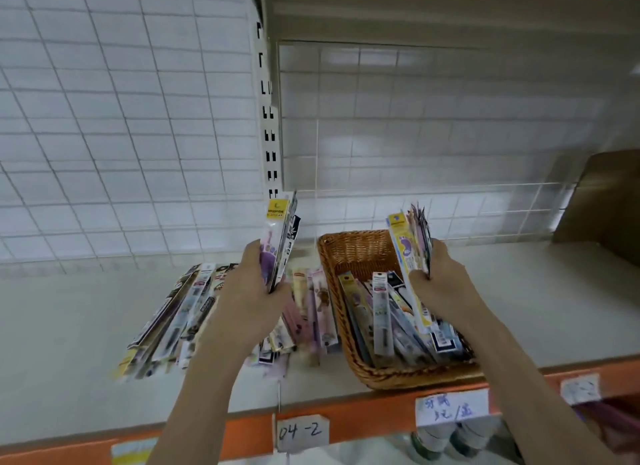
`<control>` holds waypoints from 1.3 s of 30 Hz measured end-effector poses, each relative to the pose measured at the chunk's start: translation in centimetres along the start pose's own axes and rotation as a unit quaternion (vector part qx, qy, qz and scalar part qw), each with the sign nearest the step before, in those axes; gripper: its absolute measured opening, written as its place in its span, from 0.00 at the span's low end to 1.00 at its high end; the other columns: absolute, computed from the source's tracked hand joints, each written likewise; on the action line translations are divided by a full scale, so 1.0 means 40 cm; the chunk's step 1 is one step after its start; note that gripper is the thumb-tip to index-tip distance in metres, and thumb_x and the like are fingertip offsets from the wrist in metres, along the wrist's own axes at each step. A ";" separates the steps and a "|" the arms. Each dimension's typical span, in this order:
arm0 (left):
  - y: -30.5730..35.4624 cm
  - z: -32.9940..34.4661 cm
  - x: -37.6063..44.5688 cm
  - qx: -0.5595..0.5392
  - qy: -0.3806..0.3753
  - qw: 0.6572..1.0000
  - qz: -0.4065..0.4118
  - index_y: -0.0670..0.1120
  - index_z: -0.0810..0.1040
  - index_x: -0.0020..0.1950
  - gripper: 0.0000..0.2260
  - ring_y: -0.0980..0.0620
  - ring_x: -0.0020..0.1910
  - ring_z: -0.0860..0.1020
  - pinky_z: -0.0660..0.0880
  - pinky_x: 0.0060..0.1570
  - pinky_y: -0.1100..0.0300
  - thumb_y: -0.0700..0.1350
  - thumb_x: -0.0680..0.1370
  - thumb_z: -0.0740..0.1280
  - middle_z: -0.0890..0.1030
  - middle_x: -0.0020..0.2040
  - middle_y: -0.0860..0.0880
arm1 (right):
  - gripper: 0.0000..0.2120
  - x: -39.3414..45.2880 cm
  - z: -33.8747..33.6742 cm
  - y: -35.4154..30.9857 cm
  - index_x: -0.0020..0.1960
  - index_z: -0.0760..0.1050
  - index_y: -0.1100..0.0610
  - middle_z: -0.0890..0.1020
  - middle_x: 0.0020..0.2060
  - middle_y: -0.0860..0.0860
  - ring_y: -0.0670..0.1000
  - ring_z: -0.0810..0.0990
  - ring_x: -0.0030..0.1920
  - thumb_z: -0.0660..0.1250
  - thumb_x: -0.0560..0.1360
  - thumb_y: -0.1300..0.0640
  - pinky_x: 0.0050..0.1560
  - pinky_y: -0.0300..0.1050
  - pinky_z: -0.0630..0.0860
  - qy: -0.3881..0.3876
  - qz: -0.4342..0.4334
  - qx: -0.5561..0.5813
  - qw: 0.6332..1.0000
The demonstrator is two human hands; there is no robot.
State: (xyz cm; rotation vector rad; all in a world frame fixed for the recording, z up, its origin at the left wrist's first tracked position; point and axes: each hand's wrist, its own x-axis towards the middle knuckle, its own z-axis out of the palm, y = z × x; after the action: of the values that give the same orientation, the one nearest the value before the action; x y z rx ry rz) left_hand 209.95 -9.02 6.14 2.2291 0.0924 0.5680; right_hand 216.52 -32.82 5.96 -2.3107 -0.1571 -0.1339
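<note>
Here the left hand point(247, 291) is gripping a bundle of packets point(282, 236), long and narrow, upright above the shelf point(69, 343). The right hand point(440, 284) is clamping a second bundle point(410, 243) over the woven basket point(353, 250). The two hands are working well apart, each with fingers curled round the lower part of its stack while the tops are fanning out a little. More packets point(381, 319) are leaning inside the basket, and loose packets point(173, 319) are lying flat on the shelf to its left.

These packets are looking light, thin and bendy, with slick plastic fronts, so a stack is likely to be sliding and splaying if it is held loosely. The safest hold seems to be low to mid-length, thumb pressing across the flat face and fingers behind, squeezing the stack together.
</note>
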 end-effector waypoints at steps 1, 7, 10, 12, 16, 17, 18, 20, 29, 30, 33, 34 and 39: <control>0.006 0.007 -0.004 -0.003 -0.001 1.000 0.001 0.52 0.59 0.37 0.18 0.54 0.31 0.66 0.61 0.30 0.61 0.37 0.73 0.66 0.66 0.35 0.52 | 0.10 -0.003 0.004 0.013 0.57 0.61 0.57 0.70 0.33 0.54 0.51 0.69 0.28 0.57 0.77 0.64 0.26 0.43 0.66 -0.011 0.009 -0.002 1.000; 0.027 0.026 -0.033 -0.018 0.020 0.999 -0.042 0.49 0.63 0.41 0.12 0.47 0.34 0.70 0.66 0.32 0.57 0.38 0.73 0.66 0.68 0.35 0.50 | 0.19 -0.008 0.023 0.054 0.65 0.58 0.52 0.71 0.34 0.53 0.49 0.71 0.29 0.60 0.77 0.58 0.27 0.41 0.67 -0.067 0.027 -0.041 0.997; 0.041 0.025 -0.048 -0.027 0.047 0.996 -0.073 0.45 0.65 0.42 0.09 0.39 0.39 0.77 0.72 0.36 0.49 0.38 0.72 0.67 0.72 0.39 0.41 | 0.33 -0.019 0.024 0.054 0.74 0.49 0.50 0.76 0.52 0.55 0.52 0.78 0.43 0.62 0.75 0.59 0.41 0.43 0.74 -0.088 0.014 -0.054 0.995; 0.058 0.023 -0.059 -0.041 0.063 0.993 -0.094 0.40 0.67 0.45 0.09 0.37 0.43 0.78 0.75 0.43 0.42 0.38 0.72 0.67 0.75 0.43 0.37 | 0.32 -0.027 0.023 0.056 0.74 0.51 0.53 0.70 0.62 0.57 0.53 0.74 0.53 0.63 0.75 0.58 0.50 0.42 0.70 -0.100 -0.002 -0.093 0.991; 0.101 0.032 -0.081 -0.027 0.073 0.989 -0.124 0.41 0.70 0.48 0.09 0.38 0.45 0.78 0.75 0.46 0.43 0.40 0.71 0.67 0.79 0.45 0.38 | 0.30 -0.034 0.011 0.070 0.72 0.58 0.54 0.65 0.66 0.55 0.54 0.68 0.63 0.65 0.75 0.47 0.62 0.46 0.68 -0.090 -0.035 -0.140 0.985; 0.112 0.038 -0.087 -0.017 0.073 0.989 -0.127 0.41 0.70 0.49 0.10 0.39 0.45 0.78 0.74 0.45 0.45 0.40 0.71 0.67 0.79 0.45 0.39 | 0.30 -0.032 0.005 0.076 0.72 0.59 0.53 0.65 0.66 0.54 0.54 0.68 0.65 0.64 0.75 0.44 0.64 0.46 0.67 -0.089 -0.038 -0.138 0.986; 0.123 0.044 -0.094 -0.009 0.071 0.989 -0.128 0.41 0.70 0.49 0.10 0.40 0.45 0.77 0.74 0.44 0.47 0.40 0.71 0.68 0.79 0.44 0.39 | 0.29 -0.028 -0.004 0.082 0.72 0.61 0.53 0.66 0.66 0.54 0.53 0.68 0.65 0.63 0.75 0.43 0.64 0.45 0.67 -0.087 -0.041 -0.128 0.987; 0.147 0.053 -0.102 -0.002 0.066 0.990 -0.126 0.40 0.71 0.49 0.10 0.40 0.45 0.77 0.73 0.43 0.49 0.40 0.71 0.68 0.78 0.45 0.39 | 0.22 -0.022 -0.028 0.092 0.67 0.69 0.53 0.71 0.62 0.52 0.50 0.72 0.58 0.63 0.77 0.45 0.57 0.40 0.67 -0.063 -0.061 -0.093 0.992; 0.265 0.100 -0.055 -0.023 -0.019 0.986 -0.163 0.43 0.63 0.70 0.26 0.56 0.37 0.74 0.70 0.45 0.56 0.40 0.74 0.66 0.79 0.41 0.50 | 0.10 0.026 -0.084 0.299 0.55 0.78 0.62 0.80 0.52 0.58 0.59 0.80 0.49 0.63 0.75 0.66 0.49 0.48 0.75 0.119 -0.096 -0.101 0.983; 0.273 0.119 -0.050 -0.024 -0.040 0.984 -0.169 0.44 0.54 0.75 0.32 0.61 0.34 0.69 0.67 0.45 0.58 0.41 0.75 0.66 0.79 0.48 0.52 | 0.12 0.034 -0.073 0.332 0.57 0.77 0.62 0.79 0.54 0.59 0.60 0.78 0.52 0.62 0.75 0.65 0.52 0.48 0.74 0.093 -0.077 -0.143 0.982; 0.291 0.175 -0.042 -0.014 -0.077 0.982 -0.175 0.49 0.38 0.77 0.41 0.59 0.33 0.68 0.68 0.36 0.62 0.43 0.76 0.65 0.74 0.52 0.56 | 0.20 0.054 -0.045 0.398 0.65 0.72 0.58 0.75 0.63 0.55 0.57 0.70 0.64 0.60 0.74 0.57 0.63 0.46 0.68 0.000 -0.055 -0.249 0.967; 0.291 0.191 -0.038 -0.016 -0.082 0.981 -0.175 0.50 0.37 0.77 0.42 0.55 0.40 0.75 0.69 0.38 0.63 0.43 0.76 0.66 0.74 0.56 0.56 | 0.20 0.053 -0.046 0.398 0.66 0.71 0.57 0.74 0.64 0.54 0.56 0.68 0.66 0.60 0.74 0.56 0.64 0.46 0.67 -0.005 -0.050 -0.252 0.966; 0.271 0.234 0.004 0.057 -0.116 0.978 -0.166 0.49 0.34 0.76 0.44 0.54 0.44 0.76 0.69 0.49 0.58 0.46 0.76 0.68 0.54 0.78 0.45 | 0.17 0.040 -0.049 0.385 0.66 0.69 0.58 0.72 0.66 0.54 0.56 0.66 0.68 0.56 0.79 0.55 0.64 0.44 0.65 -0.001 -0.030 -0.275 0.961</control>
State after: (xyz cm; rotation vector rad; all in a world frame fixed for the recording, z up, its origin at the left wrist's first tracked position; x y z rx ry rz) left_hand 212.80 -22.80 8.90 2.3066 0.3768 0.1213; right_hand 220.39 -44.53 -3.61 -2.8617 -0.2125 -0.2286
